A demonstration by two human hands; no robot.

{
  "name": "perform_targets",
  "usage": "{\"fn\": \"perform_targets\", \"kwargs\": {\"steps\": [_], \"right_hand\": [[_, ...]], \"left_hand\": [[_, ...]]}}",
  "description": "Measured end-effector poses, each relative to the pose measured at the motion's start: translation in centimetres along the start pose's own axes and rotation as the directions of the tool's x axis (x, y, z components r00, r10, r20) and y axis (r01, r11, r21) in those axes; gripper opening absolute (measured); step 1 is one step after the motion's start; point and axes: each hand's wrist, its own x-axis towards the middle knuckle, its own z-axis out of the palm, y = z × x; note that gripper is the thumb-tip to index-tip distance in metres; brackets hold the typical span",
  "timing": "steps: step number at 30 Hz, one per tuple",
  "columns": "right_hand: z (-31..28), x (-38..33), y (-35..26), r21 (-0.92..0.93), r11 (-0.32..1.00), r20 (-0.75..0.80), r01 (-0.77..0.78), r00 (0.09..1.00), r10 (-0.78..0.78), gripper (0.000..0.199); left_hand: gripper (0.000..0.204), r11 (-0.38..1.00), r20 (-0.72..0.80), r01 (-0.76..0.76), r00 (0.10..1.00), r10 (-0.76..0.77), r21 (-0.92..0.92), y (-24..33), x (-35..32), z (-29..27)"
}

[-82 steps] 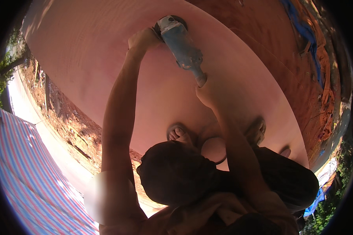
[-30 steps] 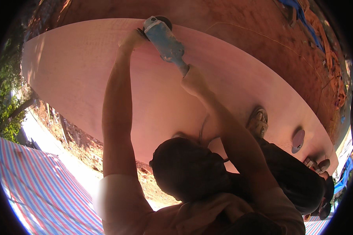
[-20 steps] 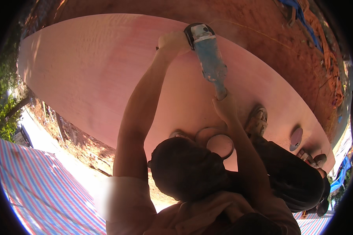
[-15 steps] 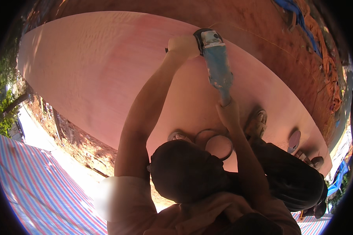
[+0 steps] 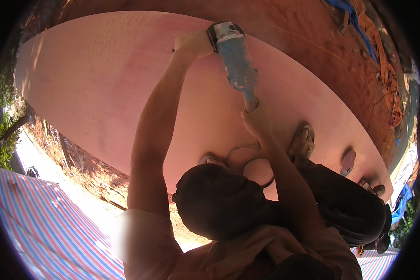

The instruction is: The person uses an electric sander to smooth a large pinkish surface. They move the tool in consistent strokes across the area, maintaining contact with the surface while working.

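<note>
A worn blue angle grinder (image 5: 238, 63) with a pale metal head is held in both hands over the far edge of a large, oval, pinkish, dusty slab (image 5: 102, 88). My left hand (image 5: 195, 44) is closed around the side handle, whose dark end pokes out beyond the fist. Farther back, my right hand (image 5: 256, 120) grips the narrow rear end of the tool body. The dark guard (image 5: 213, 37) shows beside the grinder's head; the disc's contact with the slab is hidden beneath it.
My shoe (image 5: 304, 140) stands on the slab. A round disc (image 5: 258, 171) lies near a looped dark cord (image 5: 233, 150), and another disc (image 5: 348, 161) lies farther right. Reddish soil (image 5: 322, 60) borders the far side. Striped sheeting (image 5: 37, 214) spreads at lower left.
The grinder and both hands have moved left and slightly farther away along the slab's far edge. Both grips stay the same. The whole view has shifted a little.
</note>
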Motion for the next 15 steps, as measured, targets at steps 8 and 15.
{"fn": "perform_targets", "kwargs": {"steps": [8, 15], "right_hand": [[-3.3, -5.9, 8.6, 0.100, 0.966, -0.112, -0.237, 0.962, 0.248, 0.023], [-0.4, 1.7, -0.5, -0.112, 0.992, 0.063, 0.052, 0.997, -0.045, 0.024]], "left_hand": [[0.028, 0.958, 0.049, -0.284, 0.958, 0.283, 0.031, 11.8, -2.7, 3.4], [0.041, 0.998, 0.045, 0.067, 0.997, -0.068, 0.013, -0.6, -0.5, -1.6]]}}
